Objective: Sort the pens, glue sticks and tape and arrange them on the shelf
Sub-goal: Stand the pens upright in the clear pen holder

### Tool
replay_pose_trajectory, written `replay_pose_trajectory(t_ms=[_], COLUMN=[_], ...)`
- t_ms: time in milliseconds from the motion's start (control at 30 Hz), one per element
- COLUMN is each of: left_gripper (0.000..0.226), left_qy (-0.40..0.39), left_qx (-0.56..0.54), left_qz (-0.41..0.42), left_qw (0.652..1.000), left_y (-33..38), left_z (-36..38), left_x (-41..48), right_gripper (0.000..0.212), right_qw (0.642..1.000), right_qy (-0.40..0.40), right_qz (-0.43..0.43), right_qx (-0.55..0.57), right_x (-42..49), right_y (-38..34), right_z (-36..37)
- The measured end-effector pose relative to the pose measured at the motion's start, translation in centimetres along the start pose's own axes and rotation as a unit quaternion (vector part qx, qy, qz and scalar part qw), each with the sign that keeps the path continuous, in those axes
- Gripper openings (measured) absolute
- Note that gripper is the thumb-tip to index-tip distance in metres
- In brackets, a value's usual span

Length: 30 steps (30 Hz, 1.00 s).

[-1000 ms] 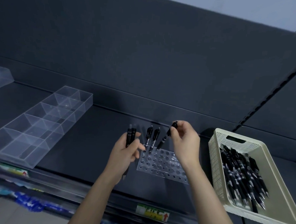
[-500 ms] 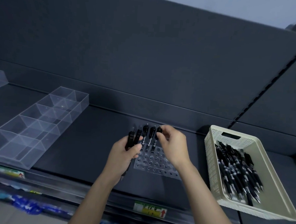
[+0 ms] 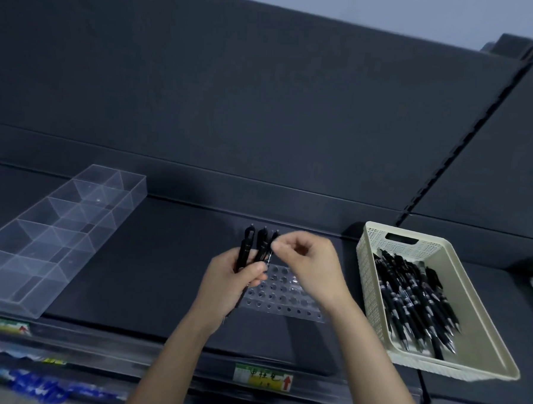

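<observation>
**Head view.** Change: a second ago my right hand (image 3: 309, 266) carried a pen tilted above the perforated holder (image 3: 285, 295). Half a second ago it stood that pen beside two others. Now its thumb and forefinger are drawn together at the rightmost of the upright pens (image 3: 261, 241); they are blurred, so I cannot tell whether they grip it. I judge one pen seated and the next being fetched.

My left hand (image 3: 227, 286) is curled round at least one of these barrels, above the holder's left edge on the shelf (image 3: 132, 272).

Count:
- three pen tops showing
- one holder
- one cream basket (image 3: 442, 242) at right, its loose pens (image 3: 414, 299) too many to count
- one clear divided organiser (image 3: 56, 237) at left
- no glue sticks or tape in view
</observation>
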<state>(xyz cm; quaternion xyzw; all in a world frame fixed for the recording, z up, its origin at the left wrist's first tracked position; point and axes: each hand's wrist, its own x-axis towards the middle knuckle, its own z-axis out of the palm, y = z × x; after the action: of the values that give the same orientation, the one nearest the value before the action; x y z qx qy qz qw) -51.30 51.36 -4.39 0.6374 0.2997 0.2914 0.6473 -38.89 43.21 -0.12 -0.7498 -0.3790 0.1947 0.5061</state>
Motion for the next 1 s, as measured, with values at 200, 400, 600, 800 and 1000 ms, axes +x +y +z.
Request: replay_pose_trajectory(t_ms=[200, 400, 600, 800, 1000], left_gripper=[0.009, 0.019, 0.021, 0.018, 0.015], left_qy=[-0.005, 0.068, 0.108, 0.094, 0.104], left_qx=[0.062, 0.101, 0.08, 0.085, 0.006], left_qz=[0.017, 0.04, 0.012, -0.004, -0.002], left_qw=[0.998, 0.992, 0.991, 0.992, 0.995], left_y=[0.0, -0.3, -0.2, -0.6, -0.3], left_z=[0.9, -0.3, -0.6, -1.4, -1.5], left_x=[0.1, -0.2, 0.2, 0.1, -0.2], right_gripper=[0.018, 0.018, 0.012, 0.01, 0.013], right_qw=[0.994, 0.985, 0.986, 0.98, 0.978], right_qy=[0.018, 0.169, 0.105, 0.027, 0.011], right_qz=[0.011, -0.012, -0.035, -0.048, -0.041], right_qx=[0.109, -0.025, -0.123, -0.192, -0.203], right_x=[0.0, 1.9, 2.4, 2.1, 1.9], right_y=[0.0, 0.0, 1.0, 1.8, 2.3], right_z=[-1.1, -3.0, -1.4, -0.6, -0.2])
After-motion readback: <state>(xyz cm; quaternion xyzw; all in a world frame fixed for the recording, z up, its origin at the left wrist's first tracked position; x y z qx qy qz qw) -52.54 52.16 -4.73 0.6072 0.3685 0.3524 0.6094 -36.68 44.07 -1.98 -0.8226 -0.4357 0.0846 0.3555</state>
